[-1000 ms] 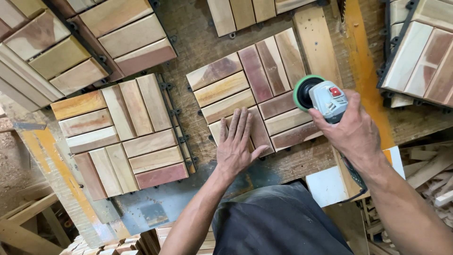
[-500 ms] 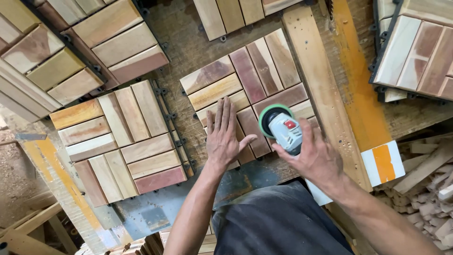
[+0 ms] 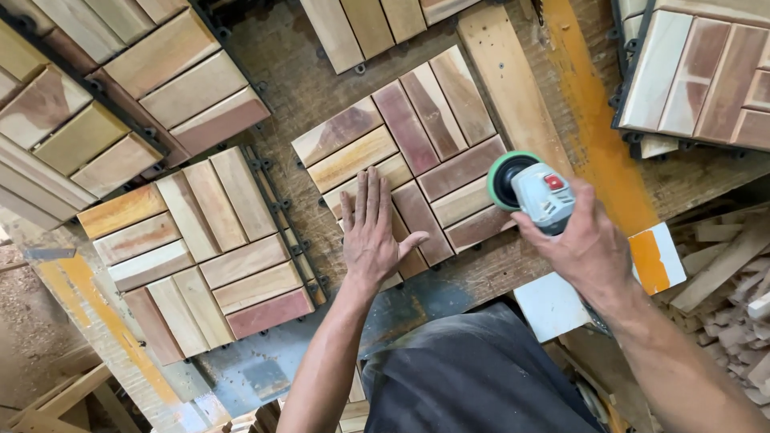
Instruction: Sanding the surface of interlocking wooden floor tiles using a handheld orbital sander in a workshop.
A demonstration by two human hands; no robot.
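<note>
With our left hand (image 3: 370, 234) spread flat on the wooden tile (image 3: 409, 164) and our right hand (image 3: 589, 240) gripping the sander (image 3: 531, 190) at its right edge, the spinning disc could skid toward our fingers.

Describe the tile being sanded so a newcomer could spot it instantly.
On the worn wooden workbench lie several slatted wooden tiles. Take the middle tile, mixed reddish and pale slats. Only it has the left hand pressed flat on it and the green-padded sander, held by the right hand, at its edge.
</note>
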